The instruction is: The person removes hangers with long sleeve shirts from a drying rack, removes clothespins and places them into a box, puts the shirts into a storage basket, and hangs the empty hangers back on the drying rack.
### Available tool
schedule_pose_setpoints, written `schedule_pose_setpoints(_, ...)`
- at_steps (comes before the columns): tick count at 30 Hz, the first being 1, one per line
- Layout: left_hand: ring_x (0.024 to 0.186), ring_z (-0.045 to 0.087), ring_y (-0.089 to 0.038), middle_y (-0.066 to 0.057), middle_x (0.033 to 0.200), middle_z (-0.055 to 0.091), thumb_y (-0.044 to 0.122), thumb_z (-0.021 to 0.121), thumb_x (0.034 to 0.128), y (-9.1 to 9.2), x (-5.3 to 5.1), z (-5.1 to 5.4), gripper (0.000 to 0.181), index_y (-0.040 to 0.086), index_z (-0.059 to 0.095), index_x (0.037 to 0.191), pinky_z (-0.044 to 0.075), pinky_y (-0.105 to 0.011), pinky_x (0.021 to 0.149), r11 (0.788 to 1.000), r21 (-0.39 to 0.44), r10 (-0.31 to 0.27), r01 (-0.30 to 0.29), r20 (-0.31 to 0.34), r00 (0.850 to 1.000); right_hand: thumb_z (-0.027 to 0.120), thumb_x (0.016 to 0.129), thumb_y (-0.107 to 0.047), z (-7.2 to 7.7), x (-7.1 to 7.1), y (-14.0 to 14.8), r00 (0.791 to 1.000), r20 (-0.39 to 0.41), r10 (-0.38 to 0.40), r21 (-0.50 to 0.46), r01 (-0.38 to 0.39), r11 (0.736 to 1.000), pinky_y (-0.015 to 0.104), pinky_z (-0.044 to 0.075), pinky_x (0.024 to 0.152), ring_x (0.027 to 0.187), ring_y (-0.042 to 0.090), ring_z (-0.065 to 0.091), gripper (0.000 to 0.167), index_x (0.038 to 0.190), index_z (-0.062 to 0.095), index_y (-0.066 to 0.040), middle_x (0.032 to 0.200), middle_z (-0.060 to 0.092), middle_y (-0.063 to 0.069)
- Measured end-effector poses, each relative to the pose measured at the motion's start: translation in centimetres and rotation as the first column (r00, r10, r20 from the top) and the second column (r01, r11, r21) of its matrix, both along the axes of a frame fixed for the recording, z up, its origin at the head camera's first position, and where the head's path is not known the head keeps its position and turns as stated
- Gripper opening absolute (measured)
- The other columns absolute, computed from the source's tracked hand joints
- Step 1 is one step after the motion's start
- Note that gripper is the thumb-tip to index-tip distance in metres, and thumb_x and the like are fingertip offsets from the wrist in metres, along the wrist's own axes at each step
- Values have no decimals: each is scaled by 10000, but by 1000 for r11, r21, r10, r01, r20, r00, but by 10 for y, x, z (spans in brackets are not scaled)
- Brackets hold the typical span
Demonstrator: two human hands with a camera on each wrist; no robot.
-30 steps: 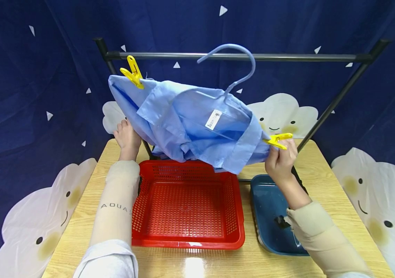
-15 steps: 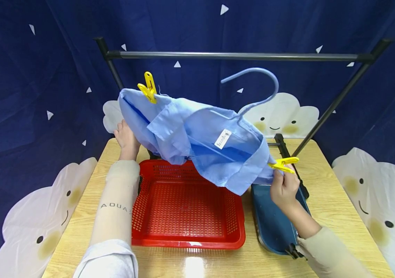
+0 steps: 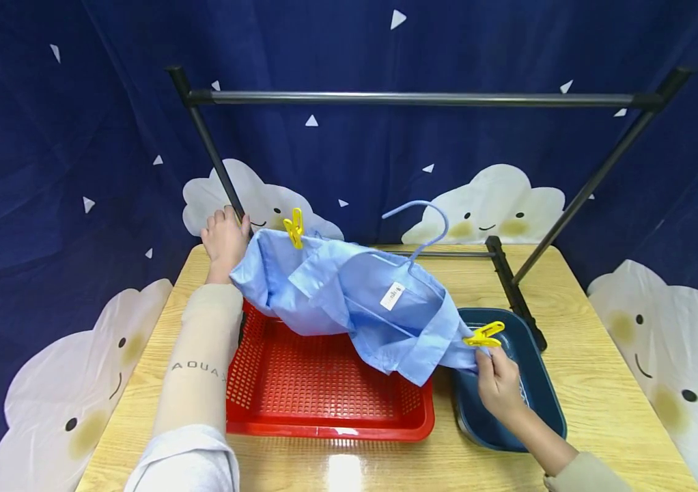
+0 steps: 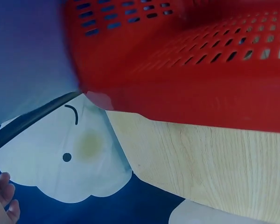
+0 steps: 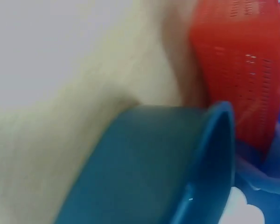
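A light blue shirt (image 3: 324, 287) with a collar and a white label hangs slanted over the red basket, its right end lower. From its neck rises the blue hook of a hanger (image 3: 431, 232); the hanger's arms are mostly hidden. One yellow clothespin (image 3: 294, 227) clips its left shoulder, another yellow clothespin (image 3: 485, 334) its right one. Just below that second peg my right hand (image 3: 501, 384) pinches the shirt's end. My left hand (image 3: 225, 239) grips the left post (image 3: 216, 160) of a black rack, beside the shirt's left end. The left wrist view shows its curled fingertips (image 4: 4, 191).
On the wooden table (image 3: 607, 383) stand a red perforated basket (image 3: 330, 432) and, to its right, a dark blue basin (image 3: 546, 383). The rack's crossbar (image 3: 423, 100) spans the back, and its right foot (image 3: 515, 294) lies behind the basin. A navy curtain hangs behind.
The shirt on its hanger has come down and nearer, away from the crossbar, with my right hand holding its right end. My left hand has stayed at the rack's post.
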State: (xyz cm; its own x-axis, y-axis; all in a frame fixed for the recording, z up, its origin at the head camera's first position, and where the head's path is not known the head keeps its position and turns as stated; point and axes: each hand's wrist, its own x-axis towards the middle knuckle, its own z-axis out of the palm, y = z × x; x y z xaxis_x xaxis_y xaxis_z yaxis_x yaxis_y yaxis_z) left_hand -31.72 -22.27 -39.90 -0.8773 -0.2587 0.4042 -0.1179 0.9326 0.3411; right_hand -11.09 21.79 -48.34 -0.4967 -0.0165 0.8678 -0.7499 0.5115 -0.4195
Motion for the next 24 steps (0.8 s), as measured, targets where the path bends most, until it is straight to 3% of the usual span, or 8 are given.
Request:
schedule_pose_setpoints(5, 1076, 455, -397, -236, 1131, 508, 342, 443, 944, 0, 1, 2, 435, -28, 460, 1171, 353, -518, 814, 1000, -10, -1, 2, 36, 999, 434, 967, -182, -7, 1, 5, 996, 40, 85, 71, -88, 994, 192, 281, 484, 586, 46, 345, 348, 695, 501, 25, 605, 377, 27)
schedule_pose_setpoints(11, 1093, 445, -391, -233, 1164, 499, 357, 409, 959, 0, 2, 4, 456, -18, 446, 1216, 348, -511, 833, 1000, -12, -2, 3, 73, 997, 422, 976, -255, -12, -9, 6, 973, 112, 200, 169, -217, 961, 181, 306, 536, 624, 81, 389, 334, 763, 537, -25, 642, 431, -18)
schedule_pose_setpoints(16, 1107, 438, -390, -234, 1184, 490, 360, 399, 965, -1, 3, 5, 461, -19, 438, 1224, 344, -514, 846, 1000, -4, -11, 11, 92, 996, 426, 975, -252, -9, -21, 1, 965, 117, 236, 211, -257, 943, 188, 329, 559, 639, 95, 422, 304, 813, 573, -40, 679, 504, -21)
schedule_pose_setpoints(24, 1134, 422, -388, -233, 1217, 471, 368, 386, 970, -2, 5, 7, 479, -17, 416, 1252, 334, -514, 874, 1000, 8, -27, 26, 117, 993, 432, 974, -236, -8, -38, -7, 958, 171, 229, 258, -268, 928, 198, 327, 572, 626, 108, 425, 259, 846, 586, -71, 698, 531, -22)
